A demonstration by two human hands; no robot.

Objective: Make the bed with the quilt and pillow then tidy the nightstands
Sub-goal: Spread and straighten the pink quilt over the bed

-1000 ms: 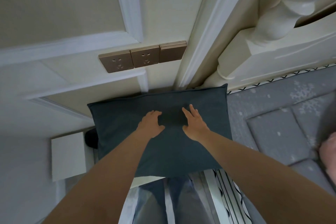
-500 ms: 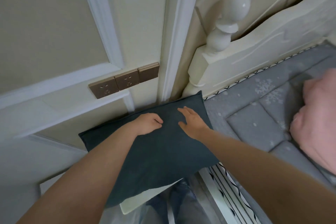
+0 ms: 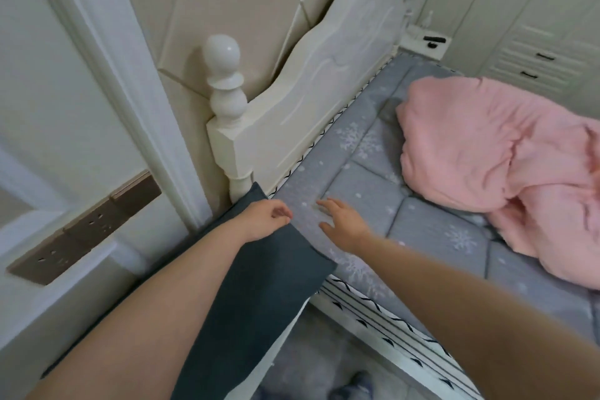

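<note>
1. Gripping the dark blue-grey pillow [image 3: 259, 286] is the left hand [image 3: 264, 219], fingers curled shut over its upper right edge. The pillow sits beside the bed, between the wall and the mattress edge, its top corner up by the foot of the white bedpost [image 3: 225, 81]. My forearm covers a good chunk of it.
2. The right hand [image 3: 341, 226] is off the pillow, fingers spread wide and holding nothing, flat or nearly flat on the grey snowflake mattress pad [image 3: 373, 185]. Can't tell if it's actually pressing down.
3. Handling guess: the pillow looks soft and light, and floppy enough to sag if it's pinched by one corner. The fabric looks matte, so not slippery. I'd take it along the long edge or with a hand under each end, then drop it at the head against the white headboard [image 3: 324, 88].
4. The pink quilt [image 3: 493, 166] is bunched in a heap further across the bed, well apart from both hands. It looks thin, limp and crumply, so grab it by the corners and shake it flat.
5. Versus half a second ago: both hands were lying on top of the pillow, the right one flat. Now the right has come off onto the mattress and the left has shifted to the edge and closed. The view has also swung right, so the brass wall sockets [image 3: 81, 230] have slid down to the left, and much more of the quilt and headboard shows.
</note>
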